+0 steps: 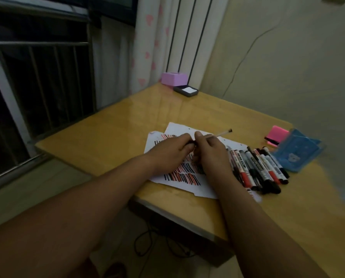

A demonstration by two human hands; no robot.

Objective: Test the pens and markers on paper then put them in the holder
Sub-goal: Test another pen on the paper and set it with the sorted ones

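Note:
White paper (179,180) covered in red and black test strokes lies on the yellow table (115,135). Both hands meet above it. My right hand (207,151) grips a thin pen (223,133) whose clear barrel and dark end stick out to the upper right. My left hand (171,147) pinches the pen's dark near end, likely its cap, right against the right hand. Several red and black markers (258,167) lie in a row just right of my right wrist. A blue holder (298,153) lies beyond the markers.
A pink pad (277,134) with a dark pen on it sits beside the blue holder. A pink box (173,78) and a dark ink pad (186,90) stand at the table's far corner by the curtain. Window bars run along the left.

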